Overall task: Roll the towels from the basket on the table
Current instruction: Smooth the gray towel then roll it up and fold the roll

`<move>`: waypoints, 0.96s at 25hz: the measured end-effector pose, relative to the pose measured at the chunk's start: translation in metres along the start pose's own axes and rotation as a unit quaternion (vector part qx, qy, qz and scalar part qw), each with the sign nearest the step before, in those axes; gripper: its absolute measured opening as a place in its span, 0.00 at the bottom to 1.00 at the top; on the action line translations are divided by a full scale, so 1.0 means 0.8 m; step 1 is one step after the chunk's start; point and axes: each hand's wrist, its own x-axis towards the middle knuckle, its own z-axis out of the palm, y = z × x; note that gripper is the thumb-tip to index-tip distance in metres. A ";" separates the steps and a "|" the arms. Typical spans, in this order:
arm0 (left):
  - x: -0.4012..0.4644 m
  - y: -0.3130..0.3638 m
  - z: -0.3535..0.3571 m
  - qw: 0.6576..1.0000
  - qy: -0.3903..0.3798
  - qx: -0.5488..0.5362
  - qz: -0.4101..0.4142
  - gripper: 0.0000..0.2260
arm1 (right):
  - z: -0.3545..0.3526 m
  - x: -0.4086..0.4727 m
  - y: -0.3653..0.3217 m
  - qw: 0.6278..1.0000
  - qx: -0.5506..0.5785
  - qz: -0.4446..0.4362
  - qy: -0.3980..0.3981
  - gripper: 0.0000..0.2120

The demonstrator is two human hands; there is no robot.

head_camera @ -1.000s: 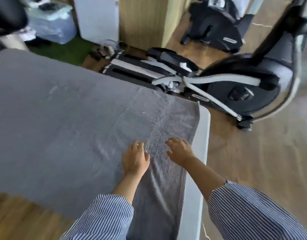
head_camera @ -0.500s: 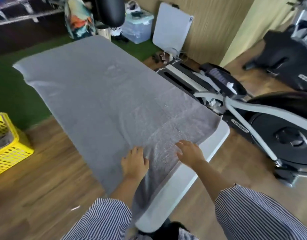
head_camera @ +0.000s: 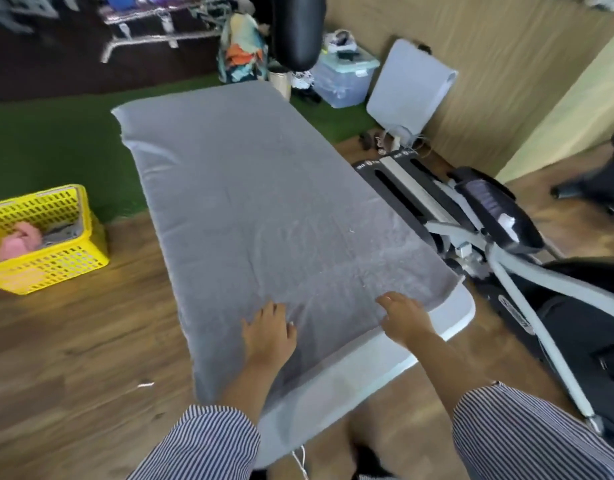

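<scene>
A large grey terry towel [head_camera: 264,209] lies spread flat over the long white table [head_camera: 367,362]. Near its close end, the left hand [head_camera: 269,336] and right hand [head_camera: 404,317] rest on it palms down, fingers loosely spread. The yellow slotted plastic basket [head_camera: 42,237] sits on the floor, left of the table

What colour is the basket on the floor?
Yellow: the basket shows in the head view, at left.

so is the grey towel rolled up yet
No, the grey towel lies spread flat over the table, both hands resting on its near end.
</scene>
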 end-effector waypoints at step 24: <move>-0.192 -0.005 0.054 0.958 0.112 0.114 -0.238 0.16 | -0.002 0.073 0.234 0.980 -0.016 -0.190 -0.054 0.14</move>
